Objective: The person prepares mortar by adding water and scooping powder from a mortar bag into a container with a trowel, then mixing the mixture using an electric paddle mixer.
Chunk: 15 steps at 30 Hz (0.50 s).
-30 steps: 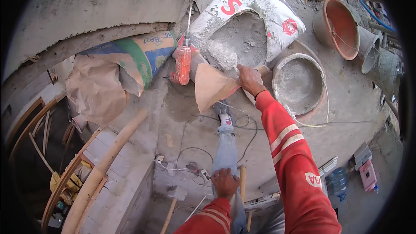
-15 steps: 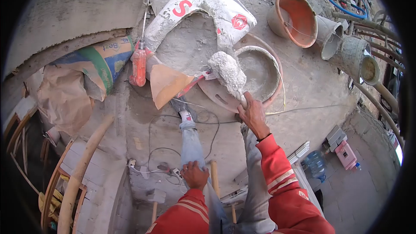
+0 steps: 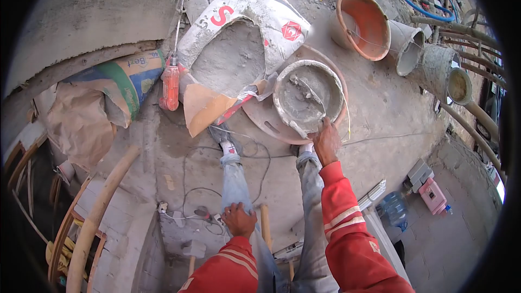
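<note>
My right hand [image 3: 327, 142] is closed on the handle of a trowel [image 3: 308, 90], whose blade is tilted inside a round mortar-coated bucket [image 3: 278, 93]. Grey powder lies in the bucket. To its left is a torn-open white mortar bag [image 3: 279, 19] with grey powder [image 3: 230, 57] showing through the opening. A folded brown paper flap [image 3: 203, 106] hangs at the bag's near end. My left hand [image 3: 239, 220] rests on my left leg, its fingers spread and holding nothing.
A red drill mixer [image 3: 171, 84] lies left of the bag, beside another torn sack [image 3: 122, 78]. An orange bucket [image 3: 386, 27] and several grey buckets lie at the upper right. Cables [image 3: 266, 157] run over the floor near my feet. A wooden pole [image 3: 103, 206] stands at the left.
My right hand has moved from the bag to the round bucket with the trowel. The heaped powder on the blade has dropped into the bucket. My left hand stays on my leg.
</note>
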### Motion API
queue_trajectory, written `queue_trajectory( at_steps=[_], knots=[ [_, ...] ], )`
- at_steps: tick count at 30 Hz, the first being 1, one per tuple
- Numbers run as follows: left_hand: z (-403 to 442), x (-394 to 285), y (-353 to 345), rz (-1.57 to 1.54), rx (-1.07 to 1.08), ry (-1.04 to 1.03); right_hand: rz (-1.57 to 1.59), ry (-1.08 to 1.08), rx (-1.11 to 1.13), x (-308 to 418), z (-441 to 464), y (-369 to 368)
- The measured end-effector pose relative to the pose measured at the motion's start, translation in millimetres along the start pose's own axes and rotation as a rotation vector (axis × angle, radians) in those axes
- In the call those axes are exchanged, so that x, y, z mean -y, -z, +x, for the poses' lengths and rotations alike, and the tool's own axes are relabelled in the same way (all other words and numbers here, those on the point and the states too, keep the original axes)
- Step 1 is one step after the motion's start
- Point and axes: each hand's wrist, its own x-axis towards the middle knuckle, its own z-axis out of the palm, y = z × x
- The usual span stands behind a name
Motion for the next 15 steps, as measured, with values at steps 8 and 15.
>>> queue_trajectory(
  at_steps=[8, 15],
  knots=[
    [-0.5, 12.7, -8.8, -0.044, -0.015, 0.002, 0.095, 0.148, -0.023, 67.0, -34.1, 29.7],
    [2.1, 21.8, -4.4, -0.090, 0.038, 0.040, -0.050, 0.644, -0.246, 156.9, 22.7, -42.6]
  ],
)
